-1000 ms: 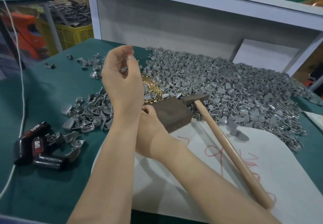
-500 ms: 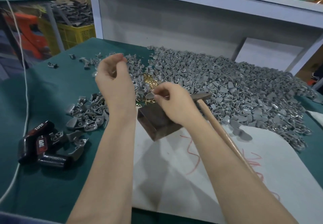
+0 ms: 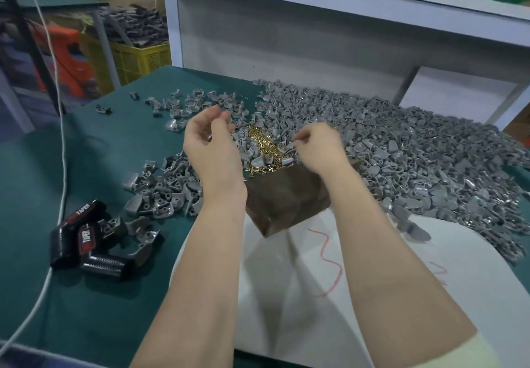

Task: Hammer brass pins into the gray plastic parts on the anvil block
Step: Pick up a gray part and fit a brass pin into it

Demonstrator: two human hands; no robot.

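The right hand (image 3: 318,146) hovers over the far edge of the anvil block (image 3: 286,201), thumb and forefinger drawn together as if pinching. Whether a pin sits between them I cannot tell. At its nine o'clock the left hand (image 3: 212,143) hangs with its fingers loosely curled, too blurred to say if it grips a part. Between the two lies the heap of brass pins (image 3: 262,148), against the block's far side. Gray plastic parts (image 3: 415,161) spread from twelve to three o'clock, with a smaller heap (image 3: 165,185) at nine. A pin this small could slip from a loose pinch into the heap. Seated tilted, it would likely bend under the blow.
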